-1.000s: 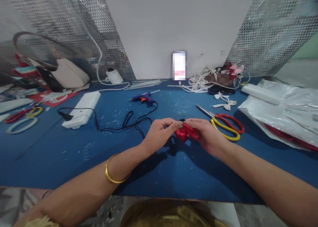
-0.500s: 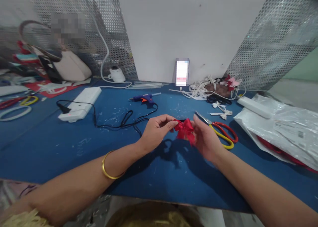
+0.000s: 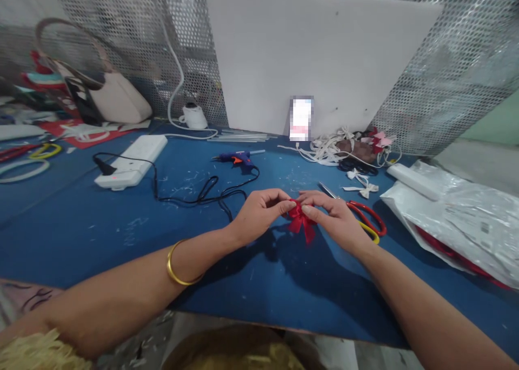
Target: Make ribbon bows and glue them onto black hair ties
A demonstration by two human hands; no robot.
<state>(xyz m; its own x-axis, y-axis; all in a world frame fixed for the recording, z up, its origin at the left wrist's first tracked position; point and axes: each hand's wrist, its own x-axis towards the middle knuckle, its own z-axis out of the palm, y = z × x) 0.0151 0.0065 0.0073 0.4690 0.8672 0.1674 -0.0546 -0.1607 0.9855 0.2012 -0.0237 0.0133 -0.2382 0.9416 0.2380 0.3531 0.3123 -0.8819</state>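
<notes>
Between my two hands is a red ribbon bow [image 3: 300, 224], its tails hanging down above the blue table. My left hand [image 3: 261, 213] pinches the bow's left side between thumb and fingers. On the other side, my right hand [image 3: 334, 219] pinches the right loop, its thumb over the ribbon. Part of the bow is covered by my fingers. Scissors with red and yellow handles [image 3: 376, 219] lie just beyond my right hand, which hides part of them.
A blue glue gun [image 3: 237, 158] lies behind my hands, its black cord running to a white power strip [image 3: 133, 162]. A phone [image 3: 300, 119] leans on the white board. White ribbons [image 3: 330, 148], small white bows [image 3: 367, 188] and a plastic package [image 3: 466, 219] sit rightward.
My right hand has closed in on the bow, its thumb now pressing the right loop. The bow's tails now hang toward me. The view has shifted slightly.
</notes>
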